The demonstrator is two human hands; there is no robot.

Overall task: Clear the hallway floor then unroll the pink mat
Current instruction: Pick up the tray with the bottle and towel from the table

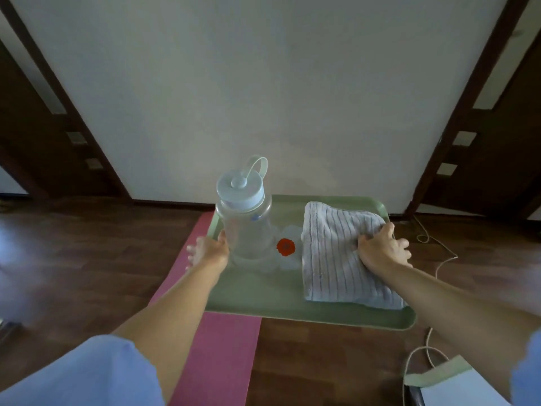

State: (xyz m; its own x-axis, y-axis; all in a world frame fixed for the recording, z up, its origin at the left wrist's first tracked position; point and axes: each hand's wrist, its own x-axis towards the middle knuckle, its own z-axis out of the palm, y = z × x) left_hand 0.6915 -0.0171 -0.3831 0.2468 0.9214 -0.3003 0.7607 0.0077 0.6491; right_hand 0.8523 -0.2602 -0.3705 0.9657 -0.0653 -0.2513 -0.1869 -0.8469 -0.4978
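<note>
A pale green tray [292, 306] hangs just above the wooden hallway floor, close to the white wall. On its left half stands a clear plastic bottle [248, 230] with a light blue lid and loop handle. A folded grey striped towel [330, 259] lies on its right half. My left hand [209, 252] grips the tray's left edge, thumb beside the bottle. My right hand [383, 249] lies over the towel and holds the tray's right edge, fingers curled past the rim. The pink mat [222, 353] lies on the floor under the tray's left part, running towards me.
Dark wooden doors stand at the left [44, 136] and right [491, 148] of the wall. A thin cord [439, 253] trails over the floor on the right. A white paper bag [450, 385] with string handles sits at the bottom right.
</note>
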